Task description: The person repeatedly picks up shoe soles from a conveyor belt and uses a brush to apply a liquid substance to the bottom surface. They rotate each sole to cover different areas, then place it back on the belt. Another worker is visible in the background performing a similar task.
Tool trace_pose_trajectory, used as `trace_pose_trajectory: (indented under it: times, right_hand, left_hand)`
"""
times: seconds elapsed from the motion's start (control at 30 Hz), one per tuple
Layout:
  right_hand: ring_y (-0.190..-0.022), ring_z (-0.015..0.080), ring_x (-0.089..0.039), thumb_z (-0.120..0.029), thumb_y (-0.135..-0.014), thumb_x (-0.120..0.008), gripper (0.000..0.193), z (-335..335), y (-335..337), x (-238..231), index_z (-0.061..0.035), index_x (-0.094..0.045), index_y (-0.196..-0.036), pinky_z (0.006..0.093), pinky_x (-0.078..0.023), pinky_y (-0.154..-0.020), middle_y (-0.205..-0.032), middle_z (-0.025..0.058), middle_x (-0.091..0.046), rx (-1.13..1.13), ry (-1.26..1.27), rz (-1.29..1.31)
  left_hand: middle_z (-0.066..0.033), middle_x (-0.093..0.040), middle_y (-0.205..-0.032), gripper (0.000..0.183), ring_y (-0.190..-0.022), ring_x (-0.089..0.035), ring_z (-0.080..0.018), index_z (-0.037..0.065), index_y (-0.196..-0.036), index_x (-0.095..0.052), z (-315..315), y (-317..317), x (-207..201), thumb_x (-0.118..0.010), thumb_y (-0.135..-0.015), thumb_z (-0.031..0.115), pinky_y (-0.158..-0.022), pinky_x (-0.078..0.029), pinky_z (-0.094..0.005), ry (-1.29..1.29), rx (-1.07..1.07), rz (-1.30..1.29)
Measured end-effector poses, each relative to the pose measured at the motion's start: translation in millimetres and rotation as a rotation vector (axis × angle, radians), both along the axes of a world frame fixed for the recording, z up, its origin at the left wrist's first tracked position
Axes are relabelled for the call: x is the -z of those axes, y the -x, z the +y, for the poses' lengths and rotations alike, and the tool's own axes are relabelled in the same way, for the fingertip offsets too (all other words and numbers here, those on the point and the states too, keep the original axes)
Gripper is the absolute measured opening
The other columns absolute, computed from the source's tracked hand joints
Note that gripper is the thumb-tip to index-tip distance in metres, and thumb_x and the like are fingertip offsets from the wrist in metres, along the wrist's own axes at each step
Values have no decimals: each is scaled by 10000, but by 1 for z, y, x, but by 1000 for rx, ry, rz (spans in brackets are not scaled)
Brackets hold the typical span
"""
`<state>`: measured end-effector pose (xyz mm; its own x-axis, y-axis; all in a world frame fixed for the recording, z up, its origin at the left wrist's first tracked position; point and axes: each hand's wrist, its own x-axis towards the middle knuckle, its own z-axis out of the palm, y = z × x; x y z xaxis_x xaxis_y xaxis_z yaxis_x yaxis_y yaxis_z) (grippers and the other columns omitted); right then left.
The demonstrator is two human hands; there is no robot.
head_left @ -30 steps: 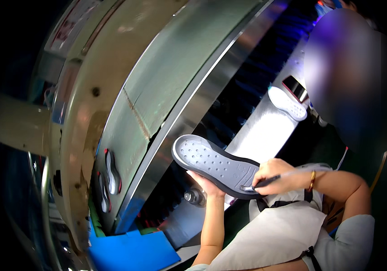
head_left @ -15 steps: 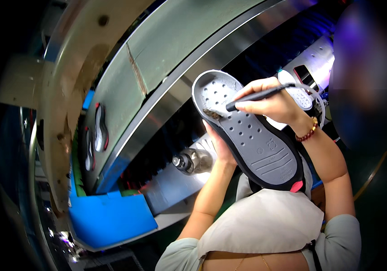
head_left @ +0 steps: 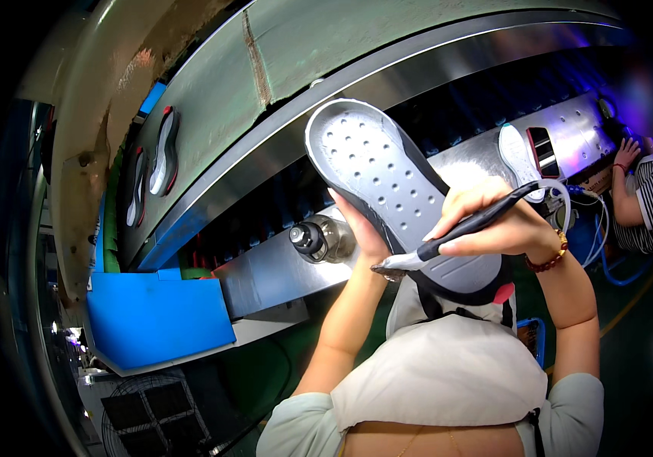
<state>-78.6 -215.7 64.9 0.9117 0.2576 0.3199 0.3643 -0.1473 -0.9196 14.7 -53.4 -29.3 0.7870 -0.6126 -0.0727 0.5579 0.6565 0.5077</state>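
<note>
My left hand (head_left: 363, 228) grips a grey shoe sole (head_left: 372, 164) by its left edge, with its hollowed, dimpled inner face toward me. The sole has a dark outer wall and a red patch at its near end. My right hand (head_left: 498, 221) is closed round the black handle of a brush (head_left: 486, 219). A pale tube runs from the handle's back end. The brush's dark, wet-looking bristles lie at the sole's lower left edge, close to my left wrist; whether they touch the sole I cannot tell.
Two more soles (head_left: 165, 152) lie on the green conveyor belt (head_left: 326, 46) at left. A clear bottle with a black cap (head_left: 323, 240) stands on the metal shelf (head_left: 265, 282). A white sole (head_left: 517, 152) and a phone (head_left: 544, 152) lie farther right. Another person (head_left: 639, 198) is at far right.
The brush has moved from the far part of the sole's inner face down to its near left edge. My view has turned, and another person's arm now shows at right.
</note>
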Motion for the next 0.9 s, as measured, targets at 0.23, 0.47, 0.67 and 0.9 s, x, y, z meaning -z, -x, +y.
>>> trace_pose_trajectory:
  times: [0.23, 0.47, 0.67, 0.9]
  right_hand:
    - [-704, 161, -576, -14, -651, -676, 172, -4, -4, 10, -8, -641, -819, 258, -440, -641, -790, 92, -632, 134, 39, 22]
    - [-682, 134, -590, -26, -685, -659, 145, -12, -2, 9, 6, -640, -825, 231, -459, -621, -777, 79, -634, 214, -38, 44]
    - [-653, 97, -568, 1, -666, -660, 167, -16, 9, 9, 5, -644, -832, 208, -442, -583, -772, 78, -636, 128, -303, 162]
    - [-686, 151, -592, -10, -641, -683, 181, -28, 18, 13, 12, -640, -815, 248, -456, -642, -806, 116, -637, -76, -116, 12]
  left_hand:
    - [-212, -369, -1261, 899, -1102, -413, -392, 110, -1327, -219, -2, -16, -8, -213, -710, 765, -944, -328, -485, -12, -125, -145]
    - [-223, -399, -1232, 881, -1091, -429, -382, 105, -1328, -215, -4, -36, -15, -185, -728, 750, -934, -337, -492, -12, -264, -194]
    - [-189, -392, -1243, 843, -1103, -419, -354, 102, -1321, -235, 1, -47, -24, -167, -755, 723, -942, -339, -452, -78, -350, -267]
    - [-135, -398, -1256, 783, -1104, -425, -321, 114, -1308, -274, 5, -49, -37, -179, -784, 688, -933, -348, -458, -78, -355, -288]
